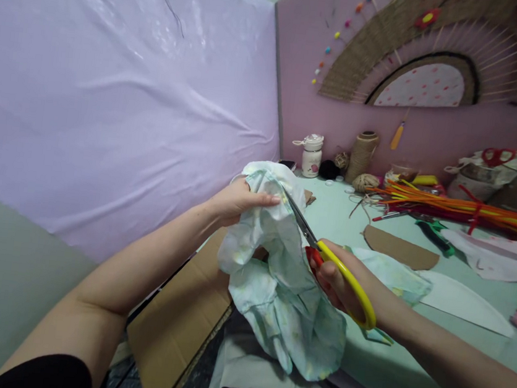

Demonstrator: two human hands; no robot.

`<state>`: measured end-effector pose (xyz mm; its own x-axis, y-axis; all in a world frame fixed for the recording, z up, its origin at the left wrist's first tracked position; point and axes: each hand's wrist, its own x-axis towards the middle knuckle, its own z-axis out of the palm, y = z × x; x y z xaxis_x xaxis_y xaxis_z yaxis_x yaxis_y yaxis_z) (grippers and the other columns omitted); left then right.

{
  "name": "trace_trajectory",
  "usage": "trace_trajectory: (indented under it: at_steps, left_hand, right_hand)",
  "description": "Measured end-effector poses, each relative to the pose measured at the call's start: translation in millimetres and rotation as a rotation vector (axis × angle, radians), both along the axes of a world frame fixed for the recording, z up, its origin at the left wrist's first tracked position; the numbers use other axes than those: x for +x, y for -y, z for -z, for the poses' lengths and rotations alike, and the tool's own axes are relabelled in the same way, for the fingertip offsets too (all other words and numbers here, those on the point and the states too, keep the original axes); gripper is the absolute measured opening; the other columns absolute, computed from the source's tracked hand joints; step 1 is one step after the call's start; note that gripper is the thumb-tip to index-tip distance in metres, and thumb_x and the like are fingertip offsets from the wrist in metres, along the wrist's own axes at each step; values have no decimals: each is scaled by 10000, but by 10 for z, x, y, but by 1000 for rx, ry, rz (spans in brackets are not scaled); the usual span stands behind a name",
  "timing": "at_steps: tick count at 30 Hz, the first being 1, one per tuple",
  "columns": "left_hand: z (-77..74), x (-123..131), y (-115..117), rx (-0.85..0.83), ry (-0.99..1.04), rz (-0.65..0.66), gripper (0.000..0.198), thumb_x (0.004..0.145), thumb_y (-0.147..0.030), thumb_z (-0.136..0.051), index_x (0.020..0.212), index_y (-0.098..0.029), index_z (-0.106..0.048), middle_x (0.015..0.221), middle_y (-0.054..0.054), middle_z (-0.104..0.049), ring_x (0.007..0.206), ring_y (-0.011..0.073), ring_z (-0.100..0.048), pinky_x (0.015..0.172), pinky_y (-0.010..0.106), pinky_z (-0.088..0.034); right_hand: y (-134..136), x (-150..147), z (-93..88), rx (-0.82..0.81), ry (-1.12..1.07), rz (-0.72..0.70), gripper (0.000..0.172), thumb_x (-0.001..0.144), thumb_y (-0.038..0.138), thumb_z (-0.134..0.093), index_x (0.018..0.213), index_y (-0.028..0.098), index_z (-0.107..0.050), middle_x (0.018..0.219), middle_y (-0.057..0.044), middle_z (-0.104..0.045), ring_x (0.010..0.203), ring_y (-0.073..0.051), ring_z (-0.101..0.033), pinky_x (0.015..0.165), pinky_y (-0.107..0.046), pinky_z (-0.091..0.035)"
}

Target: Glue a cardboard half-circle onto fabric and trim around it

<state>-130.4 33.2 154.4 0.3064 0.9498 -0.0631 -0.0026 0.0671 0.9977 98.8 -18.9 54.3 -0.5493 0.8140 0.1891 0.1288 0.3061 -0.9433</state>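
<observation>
My left hand (239,201) grips a pale green and white patterned cloth (271,289) near its top, the thumb lying over the front. The cloth hangs in loose folds above my lap. In my right hand (337,278) is a pair of scissors (346,282) with yellow and red handles. Their blades point up and left, and the tips meet the cloth just right of my left thumb. How far apart the blades are is hard to make out. Another piece of similar cloth (398,275) lies on the table behind my right wrist.
On the pale green table (338,212) lie a brown cardboard piece (399,247), a white curved sheet (465,302), green-handled pliers (435,236) and orange strips (481,210). A white bottle (312,156) and a twine spool (362,156) stand at the back. Cardboard (183,316) leans below my left arm.
</observation>
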Motion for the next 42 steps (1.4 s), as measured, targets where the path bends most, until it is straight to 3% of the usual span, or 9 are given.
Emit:
trace_trajectory:
  at_steps: [4, 8, 13, 18, 24, 30, 34, 42]
  left_hand:
    - [24, -8, -20, 29, 80, -28, 434, 617, -271, -892, 975, -117, -703, 901, 88, -751, 756, 184, -702, 772, 331, -572]
    - [28, 2, -19, 13, 62, -37, 457, 583, -249, -903, 973, -117, -704, 880, 83, -752, 782, 201, -707, 806, 340, -556]
    - [47, 50, 6, 8, 20, -25, 443, 558, -235, -905, 946, -126, -721, 913, 91, -753, 872, 234, -713, 837, 351, -543]
    - [73, 84, 23, -17, -24, 6, 439, 559, -223, -897, 951, -125, -727, 925, 87, -752, 820, 202, -701, 830, 342, -541]
    - [75, 72, 28, -20, -54, 20, 433, 570, -204, -887, 965, -125, -727, 948, 93, -749, 830, 197, -695, 836, 346, -540]
    - [64, 33, 26, -34, -51, 15, 478, 544, -227, -910, 970, -125, -719, 965, 92, -743, 813, 187, -693, 837, 349, -544]
    - [57, 14, 33, 28, -63, 22, 538, 546, -317, -924, 999, -119, -714, 988, 109, -740, 833, 207, -695, 824, 352, -545]
    - [32, 50, 70, 57, -97, -12, 390, 564, -229, -895, 899, -127, -722, 925, 92, -742, 767, 183, -688, 787, 329, -544]
  right_hand:
    - [-5, -1, -1, -40, -33, -15, 749, 715, 960, -329, 835, 230, -441, 608, 39, -416, 477, -98, -334, 386, -238, -274]
    - [-13, 0, -27, -107, -66, -117, 804, 661, 996, -287, 868, 229, -410, 652, 42, -425, 484, -84, -337, 395, -228, -308]
    - [-7, 12, -44, -9, -65, -171, 758, 717, 960, -236, 854, 232, -395, 641, 39, -414, 523, -105, -360, 457, -258, -374]
    - [-10, 30, -38, 4, -81, -195, 742, 749, 937, -225, 879, 231, -413, 657, 32, -428, 539, -114, -373, 471, -264, -382]
    - [-23, 37, 46, -51, -66, -152, 762, 734, 949, -266, 913, 227, -433, 646, 48, -421, 484, -89, -342, 415, -237, -322]
    - [-39, 10, 102, -6, -33, -79, 735, 774, 927, -269, 887, 221, -442, 638, 48, -412, 497, -90, -326, 409, -231, -275]
    - [-56, 16, 94, 39, -2, -56, 749, 761, 937, -245, 899, 223, -426, 657, 47, -410, 529, -104, -341, 450, -247, -300]
    - [-29, 69, 14, 98, 30, -185, 714, 810, 888, -168, 972, 235, -409, 826, -2, -457, 662, -150, -399, 604, -311, -411]
